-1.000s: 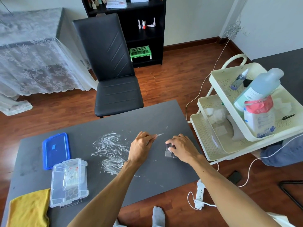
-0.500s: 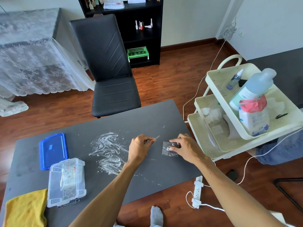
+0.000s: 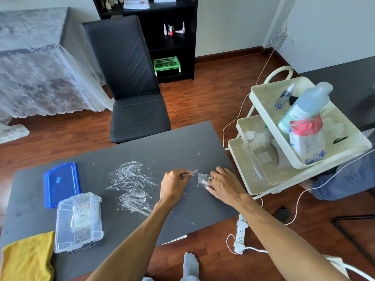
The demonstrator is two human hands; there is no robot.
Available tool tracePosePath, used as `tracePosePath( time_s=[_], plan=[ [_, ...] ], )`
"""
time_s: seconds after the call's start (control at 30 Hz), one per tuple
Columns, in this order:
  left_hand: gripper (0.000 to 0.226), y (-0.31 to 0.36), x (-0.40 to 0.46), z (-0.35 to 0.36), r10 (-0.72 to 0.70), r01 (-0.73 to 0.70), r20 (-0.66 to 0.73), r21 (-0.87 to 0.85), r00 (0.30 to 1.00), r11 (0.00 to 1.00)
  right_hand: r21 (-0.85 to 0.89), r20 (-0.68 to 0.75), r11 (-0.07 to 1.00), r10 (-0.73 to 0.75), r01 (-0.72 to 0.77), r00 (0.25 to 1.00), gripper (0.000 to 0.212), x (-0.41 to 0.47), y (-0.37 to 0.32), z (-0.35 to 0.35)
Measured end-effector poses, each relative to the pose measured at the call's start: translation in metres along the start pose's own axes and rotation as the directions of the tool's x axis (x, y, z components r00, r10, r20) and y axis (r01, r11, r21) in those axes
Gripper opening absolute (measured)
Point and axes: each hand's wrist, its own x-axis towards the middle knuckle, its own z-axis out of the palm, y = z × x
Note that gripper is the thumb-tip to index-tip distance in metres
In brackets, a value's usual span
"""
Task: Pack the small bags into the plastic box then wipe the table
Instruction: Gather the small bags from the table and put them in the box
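Note:
On the dark grey table (image 3: 182, 142), my left hand (image 3: 174, 184) pinches a small clear bag (image 3: 193, 172) that sticks out past its fingertips. Just to the right, my right hand (image 3: 223, 184) holds a second small clear bag (image 3: 203, 178) with dark bits inside, flat on the tabletop. The clear plastic box (image 3: 79, 222) stands open at the front left with small bags in it. Its blue lid (image 3: 61, 183) lies behind it. A yellow cloth (image 3: 28, 258) sits at the front left corner. White smears (image 3: 132, 185) cover the middle of the table.
A black chair (image 3: 129, 88) stands behind the table. A cream three-tier cart (image 3: 294, 138) with bottles and a packet stands close to the table's right edge. A power strip (image 3: 240, 234) and cables lie on the floor. My socked foot (image 3: 189, 264) shows below the table's front edge.
The right hand has drawn the bag with dark bits out flat from under its fingers. The left hand keeps pinching its small bag in about the same place.

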Motion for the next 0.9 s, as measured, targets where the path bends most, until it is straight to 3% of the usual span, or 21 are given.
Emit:
tracePosePath(
  time_s=[0.07, 0.2, 0.3, 0.53, 0.77, 0.9],
  plan=[
    [0.008, 0.001, -0.002, -0.002, 0.008, -0.008, 0.002, 0.001, 1.000, 1.000, 0.050, -0.043, 0.998, 0.033, -0.031, 0.999, 0.026, 0.001, -0.002, 0.001],
    [0.008, -0.001, -0.002, -0.012, -0.008, 0.007, -0.035, -0.034, 0.999, 0.999, 0.389, -0.149, 0.902, 0.259, -0.184, 0.954, 0.012, 0.007, -0.004, -0.012],
    [0.009, 0.000, -0.001, -0.027, -0.031, 0.024, -0.100, -0.070, 0.995, 0.997, 0.484, -0.204, 0.855, 0.315, -0.184, 0.927, 0.013, 0.019, -0.008, -0.030],
    [0.011, -0.002, -0.015, -0.082, -0.042, 0.012, -0.314, -0.097, 0.949, 0.995, 0.417, -0.373, 0.909, 0.191, -0.020, 0.908, 0.014, 0.052, -0.041, -0.082],
    [0.005, -0.041, -0.054, -0.169, 0.259, -0.153, -0.452, 0.258, 0.853, 0.954, 0.368, -0.466, 0.910, 0.005, 0.189, 0.885, 0.013, 0.079, -0.122, -0.131],
    [0.015, -0.078, -0.086, -0.211, 0.340, -0.144, -0.494, 0.391, 0.800, 0.909, 0.343, -0.459, 0.899, -0.092, 0.272, 0.884, 0.009, 0.084, -0.181, -0.138]
  ],
)
